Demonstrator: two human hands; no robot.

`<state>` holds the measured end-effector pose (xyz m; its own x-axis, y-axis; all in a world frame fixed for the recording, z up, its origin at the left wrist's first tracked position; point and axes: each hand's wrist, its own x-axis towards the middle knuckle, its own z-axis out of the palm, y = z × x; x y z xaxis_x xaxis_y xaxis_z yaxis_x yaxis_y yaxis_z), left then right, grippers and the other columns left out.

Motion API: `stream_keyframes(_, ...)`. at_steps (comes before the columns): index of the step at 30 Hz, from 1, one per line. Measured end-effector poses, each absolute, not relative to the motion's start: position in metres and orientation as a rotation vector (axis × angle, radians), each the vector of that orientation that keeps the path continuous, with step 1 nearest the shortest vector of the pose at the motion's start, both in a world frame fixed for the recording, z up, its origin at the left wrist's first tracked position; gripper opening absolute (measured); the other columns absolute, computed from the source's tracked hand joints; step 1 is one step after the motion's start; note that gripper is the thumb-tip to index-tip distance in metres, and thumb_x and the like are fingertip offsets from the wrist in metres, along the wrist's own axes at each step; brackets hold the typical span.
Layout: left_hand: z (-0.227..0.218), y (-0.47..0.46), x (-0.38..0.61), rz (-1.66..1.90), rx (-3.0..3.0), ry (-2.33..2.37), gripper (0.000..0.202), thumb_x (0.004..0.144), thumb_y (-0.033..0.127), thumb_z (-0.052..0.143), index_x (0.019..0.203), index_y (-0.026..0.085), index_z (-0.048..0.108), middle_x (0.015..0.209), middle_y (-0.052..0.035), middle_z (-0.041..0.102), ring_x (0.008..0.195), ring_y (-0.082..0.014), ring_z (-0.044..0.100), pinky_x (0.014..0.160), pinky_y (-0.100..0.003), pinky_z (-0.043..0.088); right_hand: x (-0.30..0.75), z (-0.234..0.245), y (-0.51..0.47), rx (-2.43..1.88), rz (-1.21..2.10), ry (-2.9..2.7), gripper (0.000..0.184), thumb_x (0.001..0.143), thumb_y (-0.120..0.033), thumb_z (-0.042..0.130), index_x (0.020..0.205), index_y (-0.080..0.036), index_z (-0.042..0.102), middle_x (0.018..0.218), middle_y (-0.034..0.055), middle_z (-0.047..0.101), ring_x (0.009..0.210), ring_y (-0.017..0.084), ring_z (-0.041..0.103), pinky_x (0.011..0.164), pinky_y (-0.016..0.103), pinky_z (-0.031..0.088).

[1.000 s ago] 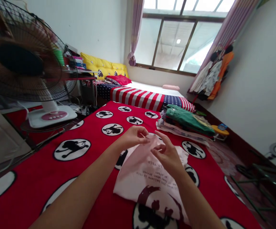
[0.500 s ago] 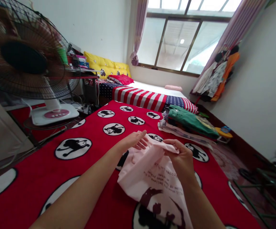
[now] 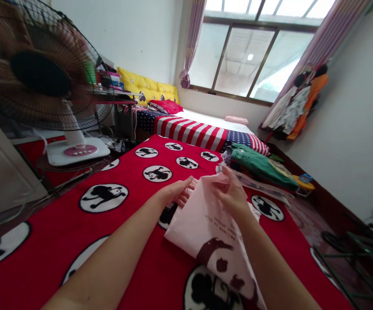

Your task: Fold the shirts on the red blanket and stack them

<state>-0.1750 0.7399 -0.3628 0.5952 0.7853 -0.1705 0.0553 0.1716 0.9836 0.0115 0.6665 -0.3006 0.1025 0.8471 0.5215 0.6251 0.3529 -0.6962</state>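
Observation:
A pale pink garment [image 3: 205,228] with dark print and small lettering lies on a red blanket [image 3: 124,224] patterned with black-and-white monkey circles. My left hand [image 3: 175,193] rests flat at the garment's far left edge, its fingertips tucked under the cloth. My right hand [image 3: 229,193] pinches the garment's top edge and holds it raised off the blanket.
A standing fan [image 3: 38,73] spins at the left, its white base [image 3: 78,151] beside the bed. A stack of folded clothes [image 3: 260,165] sits at the blanket's far right. Beyond lies a striped bed [image 3: 192,129]. Clothes hang [image 3: 302,103] on the right wall.
My right hand has lifted the garment's top edge up and away from me. My left hand has slid under the cloth's left edge. The view has shifted slightly right.

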Motion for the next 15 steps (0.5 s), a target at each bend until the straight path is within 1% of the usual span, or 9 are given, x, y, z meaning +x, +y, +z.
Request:
stream_keyframes(1, -0.363, 0.74, -0.176, 0.598, 1.282, 0.828, 0.083, 0.068, 0.086, 0.039, 0.103, 0.015, 0.061, 0.066, -0.0073, 0.066, 0.054, -0.0192, 0.063, 0.052, -0.029, 0.05, 0.014, -0.304, 0.673, -1.362, 0.415, -1.629, 0.069, 0.067, -0.027, 0.07, 0.131, -0.021, 0.048, 0.127, 0.0125, 0.057, 0.099, 0.023, 0.063, 0.076, 0.034, 0.053)
stream_keyframes(2, -0.362, 0.741, -0.176, 0.582, 1.245, 0.841, 0.082, 0.067, 0.085, 0.041, 0.106, 0.016, 0.059, 0.067, -0.007, 0.066, 0.055, -0.0193, 0.063, 0.052, -0.029, 0.051, 0.018, -0.307, 0.676, -1.362, 0.51, -1.623, 0.075, 0.067, -0.028, 0.07, 0.136, -0.021, 0.042, 0.131, 0.0139, 0.054, 0.102, 0.024, 0.063, 0.075, 0.035, 0.054)
stream_keyframes(3, -0.361, 0.74, -0.177, 0.57, 1.217, 0.849, 0.08, 0.067, 0.084, 0.044, 0.108, 0.016, 0.058, 0.069, -0.0069, 0.067, 0.057, -0.0195, 0.064, 0.054, -0.029, 0.052, 0.024, -0.309, 0.675, -1.358, 0.547, -1.596, 0.075, 0.068, -0.029, 0.069, 0.137, -0.021, 0.041, 0.132, 0.0147, 0.052, 0.105, 0.024, 0.062, 0.076, 0.035, 0.055)
stream_keyframes(5, -0.359, 0.737, -0.179, 0.584, 1.233, 0.866, 0.072, 0.067, 0.078, 0.054, 0.105, 0.017, 0.059, 0.071, -0.0064, 0.067, 0.06, -0.0191, 0.065, 0.056, -0.028, 0.052, 0.039, -0.312, 0.663, -1.358, 0.473, -1.52, 0.064, 0.072, -0.032, 0.067, 0.132, -0.02, 0.046, 0.129, 0.0149, 0.055, 0.104, 0.023, 0.063, 0.078, 0.035, 0.054)
stream_keyframes(7, -0.357, 0.734, -0.178, 0.596, 1.316, 0.87, 0.064, 0.067, 0.069, 0.063, 0.102, 0.016, 0.061, 0.072, -0.0052, 0.066, 0.06, -0.0175, 0.064, 0.055, -0.026, 0.051, 0.059, -0.314, 0.646, -1.407, 0.315, -1.439, 0.051, 0.074, -0.035, 0.065, 0.121, -0.018, 0.056, 0.12, 0.0142, 0.061, 0.097, 0.022, 0.066, 0.078, 0.035, 0.054)
stream_keyframes(9, -0.358, 0.732, -0.173, 0.614, 1.389, 0.905, 0.058, 0.066, 0.059, 0.07, 0.105, 0.016, 0.061, 0.074, -0.0043, 0.066, 0.058, -0.0159, 0.062, 0.051, -0.024, 0.049, 0.084, -0.318, 0.628, -1.511, 0.16, -1.347, 0.042, 0.074, -0.038, 0.065, 0.111, -0.017, 0.062, 0.11, 0.0128, 0.066, 0.089, 0.022, 0.067, 0.076, 0.035, 0.054)
stream_keyframes(11, -0.361, 0.731, -0.165, 0.704, 1.473, 0.981, 0.058, 0.066, 0.051, 0.073, 0.112, 0.018, 0.06, 0.08, -0.0049, 0.067, 0.059, -0.0163, 0.062, 0.052, -0.025, 0.05, 0.108, -0.326, 0.616, -1.623, 0.04, -1.259, 0.04, 0.073, -0.04, 0.065, 0.106, -0.017, 0.065, 0.102, 0.0117, 0.068, 0.084, 0.022, 0.066, 0.073, 0.035, 0.053)
stream_keyframes(12, -0.364, 0.731, -0.159, 0.785, 1.54, 1.013, 0.058, 0.066, 0.047, 0.073, 0.115, 0.019, 0.06, 0.085, -0.0058, 0.068, 0.063, -0.0175, 0.063, 0.056, -0.027, 0.051, 0.119, -0.331, 0.612, -1.673, -0.003, -1.223, 0.04, 0.072, -0.04, 0.065, 0.104, -0.016, 0.066, 0.099, 0.0115, 0.069, 0.082, 0.022, 0.066, 0.072, 0.035, 0.053)
stream_keyframes(15, -0.373, 0.728, -0.144, 1.003, 1.8, 1.066, 0.055, 0.067, 0.037, 0.073, 0.118, 0.023, 0.063, 0.099, -0.0084, 0.069, 0.084, -0.0233, 0.065, 0.077, -0.034, 0.051, 0.138, -0.345, 0.607, -1.793, -0.006, -1.209, 0.042, 0.073, -0.045, 0.062, 0.1, -0.014, 0.066, 0.088, 0.0103, 0.07, 0.073, 0.022, 0.065, 0.067, 0.034, 0.051)
